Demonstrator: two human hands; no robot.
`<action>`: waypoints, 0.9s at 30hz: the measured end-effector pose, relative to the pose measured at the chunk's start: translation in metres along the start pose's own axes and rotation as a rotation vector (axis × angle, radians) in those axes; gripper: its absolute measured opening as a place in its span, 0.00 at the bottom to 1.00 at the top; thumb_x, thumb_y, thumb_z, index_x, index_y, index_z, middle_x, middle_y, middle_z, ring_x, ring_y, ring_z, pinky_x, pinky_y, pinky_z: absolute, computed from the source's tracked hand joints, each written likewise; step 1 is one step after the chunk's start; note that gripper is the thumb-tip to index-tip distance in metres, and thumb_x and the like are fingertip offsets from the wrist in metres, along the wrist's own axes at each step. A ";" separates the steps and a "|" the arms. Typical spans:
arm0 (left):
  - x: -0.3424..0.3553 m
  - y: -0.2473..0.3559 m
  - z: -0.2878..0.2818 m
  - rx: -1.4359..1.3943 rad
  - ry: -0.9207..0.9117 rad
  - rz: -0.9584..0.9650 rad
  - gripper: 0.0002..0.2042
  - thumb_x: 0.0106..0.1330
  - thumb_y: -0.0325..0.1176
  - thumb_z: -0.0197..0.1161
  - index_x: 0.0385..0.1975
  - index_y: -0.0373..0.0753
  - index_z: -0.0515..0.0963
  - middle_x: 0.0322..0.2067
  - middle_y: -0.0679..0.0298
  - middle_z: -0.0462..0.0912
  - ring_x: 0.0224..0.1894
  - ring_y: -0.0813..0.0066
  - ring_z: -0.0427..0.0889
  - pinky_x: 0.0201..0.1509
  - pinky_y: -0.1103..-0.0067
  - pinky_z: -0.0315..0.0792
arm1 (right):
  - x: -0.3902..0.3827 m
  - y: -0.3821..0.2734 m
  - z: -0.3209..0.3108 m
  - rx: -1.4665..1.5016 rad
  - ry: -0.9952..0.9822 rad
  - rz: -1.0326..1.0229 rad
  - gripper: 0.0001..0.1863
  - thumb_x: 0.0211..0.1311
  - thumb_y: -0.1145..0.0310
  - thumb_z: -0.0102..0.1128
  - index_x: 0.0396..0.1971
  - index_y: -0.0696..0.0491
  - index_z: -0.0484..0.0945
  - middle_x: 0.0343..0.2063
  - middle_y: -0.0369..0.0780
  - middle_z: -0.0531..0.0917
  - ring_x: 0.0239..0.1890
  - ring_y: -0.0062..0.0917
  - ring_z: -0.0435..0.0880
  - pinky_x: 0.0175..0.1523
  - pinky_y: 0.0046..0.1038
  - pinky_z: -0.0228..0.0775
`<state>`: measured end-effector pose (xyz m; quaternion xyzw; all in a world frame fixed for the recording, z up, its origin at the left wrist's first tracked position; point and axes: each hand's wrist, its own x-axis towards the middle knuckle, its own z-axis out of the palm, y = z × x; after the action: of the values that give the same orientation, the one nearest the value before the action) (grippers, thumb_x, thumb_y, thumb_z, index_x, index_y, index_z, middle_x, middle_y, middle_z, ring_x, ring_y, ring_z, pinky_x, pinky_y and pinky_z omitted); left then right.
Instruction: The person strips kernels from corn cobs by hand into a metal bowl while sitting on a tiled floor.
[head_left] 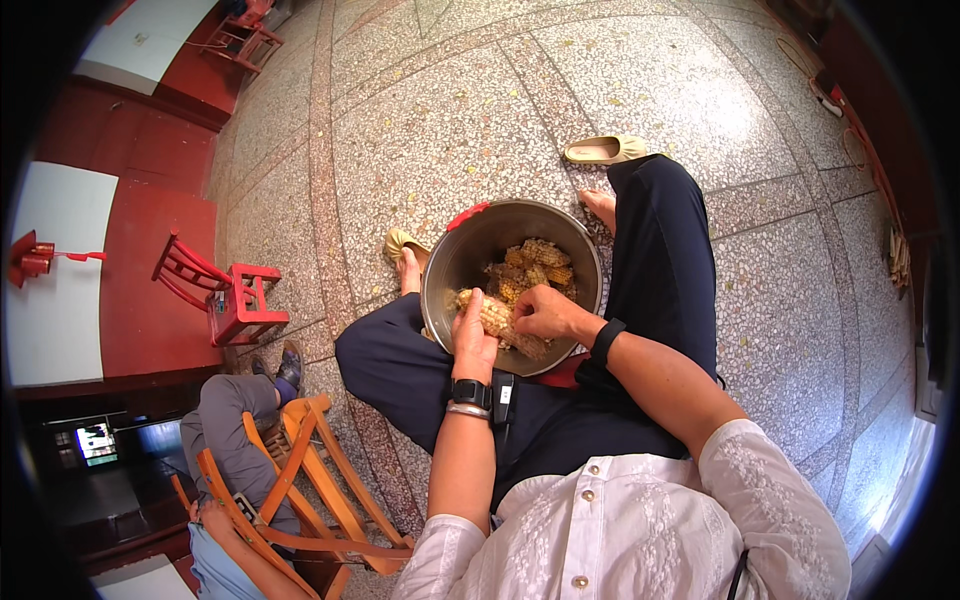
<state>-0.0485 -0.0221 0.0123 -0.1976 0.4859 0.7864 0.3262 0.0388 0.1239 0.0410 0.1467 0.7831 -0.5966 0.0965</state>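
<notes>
A deep metal pot (pixel 440 268) stands between my knees, with several ears of corn (pixel 540 258) lying inside. Over its near part, my left hand (pixel 473 342) is wrapped round an ear of corn (pixel 494 314) with pale yellow kernels. One end of this ear looks bare and brownish. My right hand (pixel 545 310) has its fingers curled and pressed against the same ear. Its fingertips are partly hidden, so whether loose kernels are between them cannot be seen.
A yellow-green slip-on shoe (pixel 606 150) lies beyond my bare right foot. A small red chair (pixel 240 300) stands at the left. Near the lower left, a person in grey trousers (pixel 225 440) sits by a wooden chair (pixel 310 470). Speckled floor (pixel 440 110) surrounds the pot.
</notes>
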 end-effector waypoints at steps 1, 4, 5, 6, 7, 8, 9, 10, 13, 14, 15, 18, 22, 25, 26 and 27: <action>0.001 0.000 -0.001 0.000 0.000 0.000 0.12 0.59 0.36 0.66 0.37 0.39 0.74 0.31 0.65 0.77 0.33 0.74 0.78 0.37 0.75 0.75 | 0.000 0.000 0.001 0.003 0.022 0.021 0.11 0.40 0.67 0.60 0.23 0.59 0.81 0.22 0.45 0.82 0.27 0.31 0.81 0.34 0.30 0.72; 0.005 0.000 -0.005 -0.023 0.044 0.012 0.13 0.59 0.37 0.66 0.38 0.38 0.73 0.33 0.65 0.77 0.34 0.73 0.78 0.37 0.74 0.75 | 0.001 0.000 0.003 0.070 0.175 0.057 0.08 0.44 0.70 0.59 0.24 0.60 0.78 0.19 0.40 0.79 0.24 0.23 0.77 0.31 0.26 0.69; 0.005 0.000 -0.005 -0.021 0.051 0.007 0.13 0.59 0.37 0.66 0.38 0.38 0.73 0.33 0.65 0.77 0.34 0.72 0.78 0.38 0.73 0.75 | 0.001 -0.001 0.001 0.070 0.175 0.058 0.08 0.44 0.70 0.59 0.24 0.60 0.78 0.19 0.40 0.79 0.24 0.23 0.77 0.31 0.26 0.69; 0.006 0.000 -0.005 -0.019 0.059 0.003 0.14 0.59 0.37 0.66 0.38 0.38 0.73 0.34 0.65 0.77 0.35 0.72 0.78 0.38 0.73 0.76 | 0.001 -0.001 -0.001 0.107 0.264 0.080 0.08 0.44 0.70 0.59 0.24 0.60 0.77 0.19 0.40 0.79 0.24 0.24 0.77 0.32 0.26 0.69; 0.006 -0.001 -0.005 -0.019 0.059 0.002 0.14 0.59 0.37 0.66 0.38 0.38 0.73 0.34 0.65 0.77 0.35 0.72 0.78 0.38 0.73 0.76 | 0.000 -0.002 -0.003 0.143 0.353 0.103 0.09 0.45 0.70 0.58 0.24 0.60 0.76 0.19 0.40 0.79 0.24 0.24 0.77 0.32 0.26 0.69; 0.006 -0.001 -0.005 -0.012 0.054 0.013 0.13 0.60 0.37 0.65 0.38 0.38 0.73 0.34 0.65 0.77 0.35 0.72 0.78 0.38 0.73 0.75 | -0.001 -0.005 -0.005 0.143 0.353 0.103 0.09 0.45 0.70 0.58 0.24 0.60 0.76 0.19 0.40 0.79 0.24 0.24 0.77 0.32 0.26 0.69; 0.006 -0.001 -0.005 -0.005 0.050 0.024 0.13 0.60 0.38 0.65 0.38 0.38 0.73 0.34 0.65 0.77 0.34 0.72 0.78 0.38 0.73 0.75 | -0.002 -0.009 -0.007 0.161 0.406 0.137 0.09 0.46 0.70 0.57 0.25 0.60 0.77 0.20 0.43 0.79 0.25 0.28 0.79 0.33 0.29 0.70; 0.006 -0.001 -0.005 -0.005 0.050 0.024 0.13 0.60 0.38 0.65 0.38 0.38 0.73 0.34 0.65 0.77 0.34 0.72 0.78 0.38 0.73 0.75 | -0.003 -0.012 -0.008 0.179 0.459 0.172 0.09 0.48 0.70 0.56 0.26 0.61 0.77 0.20 0.45 0.79 0.26 0.32 0.80 0.34 0.32 0.70; 0.007 0.000 -0.007 -0.002 0.032 0.019 0.12 0.61 0.38 0.64 0.37 0.38 0.73 0.33 0.64 0.77 0.34 0.72 0.78 0.38 0.74 0.75 | -0.002 -0.009 -0.007 0.174 0.476 0.170 0.10 0.50 0.69 0.57 0.28 0.61 0.76 0.21 0.45 0.79 0.27 0.32 0.80 0.35 0.32 0.70; 0.007 0.001 -0.008 -0.024 0.000 0.002 0.11 0.62 0.38 0.63 0.36 0.38 0.73 0.32 0.63 0.77 0.34 0.72 0.78 0.39 0.74 0.75 | -0.001 -0.008 -0.006 0.174 0.475 0.169 0.10 0.50 0.69 0.57 0.28 0.61 0.76 0.21 0.45 0.79 0.27 0.32 0.80 0.35 0.32 0.70; 0.007 0.002 -0.009 -0.046 -0.030 -0.014 0.11 0.62 0.38 0.62 0.35 0.38 0.73 0.31 0.63 0.77 0.34 0.71 0.78 0.39 0.74 0.75 | -0.001 -0.006 -0.005 0.166 0.480 0.154 0.10 0.50 0.68 0.57 0.27 0.61 0.76 0.21 0.45 0.79 0.27 0.31 0.80 0.35 0.32 0.70; 0.003 0.002 -0.001 -0.119 -0.008 -0.034 0.10 0.63 0.38 0.61 0.35 0.38 0.72 0.31 0.61 0.78 0.35 0.69 0.78 0.41 0.73 0.75 | 0.001 0.001 -0.004 0.133 0.432 0.132 0.11 0.50 0.67 0.58 0.26 0.61 0.77 0.21 0.45 0.79 0.28 0.31 0.80 0.36 0.32 0.70; -0.004 0.008 0.006 -0.119 -0.040 -0.063 0.10 0.64 0.39 0.59 0.35 0.39 0.71 0.33 0.59 0.78 0.36 0.67 0.78 0.43 0.73 0.75 | 0.005 0.011 0.000 0.136 0.315 0.097 0.13 0.52 0.64 0.59 0.26 0.62 0.78 0.22 0.45 0.80 0.28 0.30 0.79 0.36 0.31 0.71; -0.005 0.009 0.004 -0.145 -0.091 -0.071 0.12 0.64 0.41 0.58 0.37 0.38 0.71 0.35 0.57 0.77 0.39 0.63 0.77 0.49 0.70 0.73 | 0.005 0.007 0.004 0.183 0.244 0.094 0.15 0.57 0.61 0.60 0.28 0.61 0.77 0.19 0.36 0.77 0.23 0.18 0.73 0.28 0.25 0.66; -0.005 0.010 0.004 -0.173 -0.117 -0.078 0.12 0.64 0.41 0.58 0.36 0.38 0.71 0.35 0.58 0.77 0.39 0.64 0.77 0.49 0.70 0.73 | 0.004 0.006 0.005 0.183 0.243 0.094 0.15 0.57 0.61 0.60 0.28 0.61 0.77 0.19 0.36 0.77 0.23 0.18 0.73 0.28 0.25 0.66; -0.005 0.010 0.004 -0.201 -0.143 -0.085 0.12 0.64 0.41 0.59 0.36 0.38 0.71 0.34 0.58 0.77 0.39 0.65 0.77 0.49 0.70 0.73 | 0.004 0.004 0.006 0.234 0.196 0.091 0.17 0.57 0.59 0.61 0.28 0.61 0.78 0.19 0.35 0.76 0.23 0.17 0.72 0.27 0.24 0.64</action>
<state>-0.0519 -0.0232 0.0239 -0.1933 0.3715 0.8285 0.3717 0.0363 0.1202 0.0342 0.2497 0.7065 -0.6616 0.0286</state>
